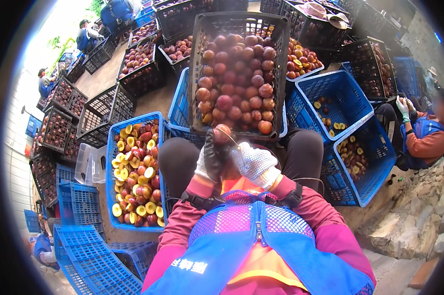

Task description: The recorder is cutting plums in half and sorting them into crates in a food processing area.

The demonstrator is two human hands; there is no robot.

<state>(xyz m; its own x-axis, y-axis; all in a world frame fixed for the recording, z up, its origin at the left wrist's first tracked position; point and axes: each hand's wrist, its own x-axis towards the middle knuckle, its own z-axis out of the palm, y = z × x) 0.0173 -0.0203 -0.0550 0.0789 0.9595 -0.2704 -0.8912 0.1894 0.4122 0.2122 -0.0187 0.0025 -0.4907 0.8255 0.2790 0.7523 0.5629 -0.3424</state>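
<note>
**One plum point(221, 135) in a gloved grip**

On my left, a blue crate point(109, 172) brims with halved plums point(136, 182), many showing yellow flesh. The left hand point(210, 157), in a black-and-white glove, curls around the plum at the near edge of a black crate point(196, 73) of whole plums point(231, 81). The right hand point(255, 163), white-gloved, is nearly closed on a thin curved wire point(234, 142) reaching to the fruit; I can't tell whether it cuts in. Farther right, two more blue crates point(350, 96) hold some halves, and a co-worker point(425, 140) sits beyond.
</note>
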